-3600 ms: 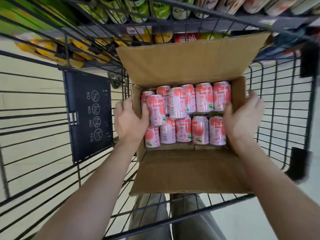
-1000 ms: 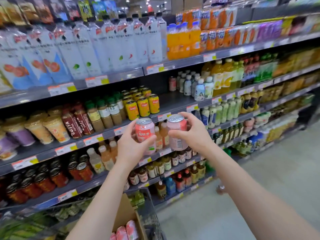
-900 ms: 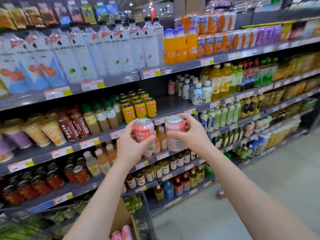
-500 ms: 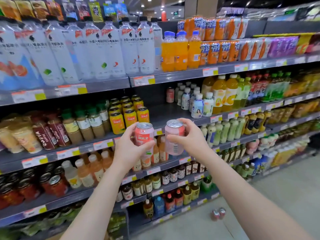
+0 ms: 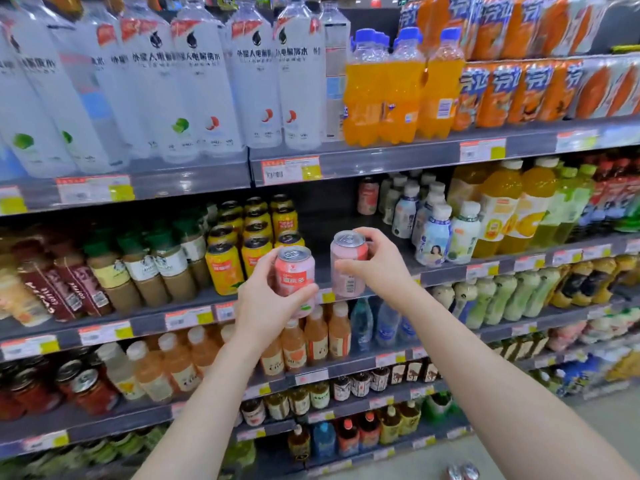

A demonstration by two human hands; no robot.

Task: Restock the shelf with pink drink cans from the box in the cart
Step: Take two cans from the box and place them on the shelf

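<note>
My left hand grips a pink drink can upright in front of the shelf edge. My right hand holds a second pink can, slightly higher and further in, over a bare dark gap on the second shelf. That gap lies between the yellow cans and the small white bottles. One lone pink can stands at the back of the gap. The cart and its box are out of view.
Tall water bottles and orange soda fill the shelf above. Brown and green-capped bottles stand left of the yellow cans. Juice bottles line the shelf below. Two cans lie on the floor at the bottom right.
Both hands lifted a pink can each out of the box in the cart and carried them up to the shelf. In the last half second they moved closer to the gap on the second shelf.
</note>
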